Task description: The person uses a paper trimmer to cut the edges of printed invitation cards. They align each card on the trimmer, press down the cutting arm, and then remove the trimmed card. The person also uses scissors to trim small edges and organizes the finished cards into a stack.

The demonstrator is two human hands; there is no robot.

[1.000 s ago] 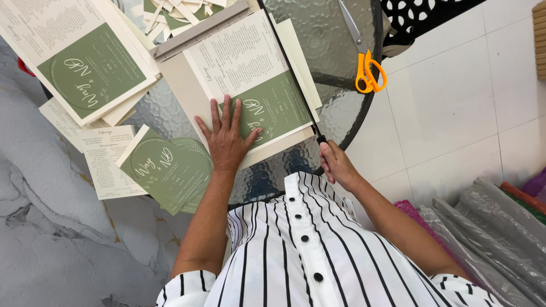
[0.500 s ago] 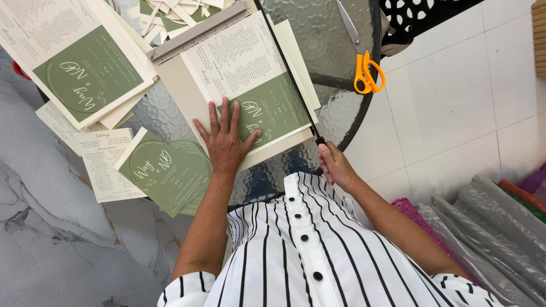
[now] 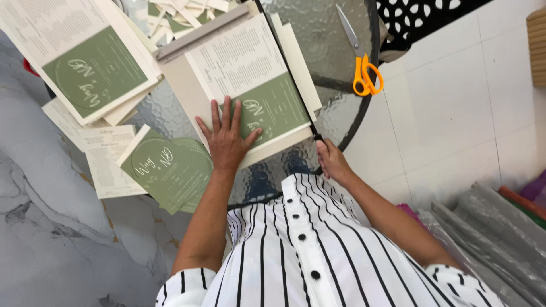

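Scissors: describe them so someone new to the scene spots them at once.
Start at the round textured glass table with its dark rim. Near that rim on the right, away from the paper cutter and the green cards, lie the scissors. They are the only metal blades with bright orange handles.

Left grip (image 3: pixel 226 139) flat, right grip (image 3: pixel 331 161) closed

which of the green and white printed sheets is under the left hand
The green and white printed sheet on the paper cutter board; the left hand presses its lower edge. The others lie loose further left.
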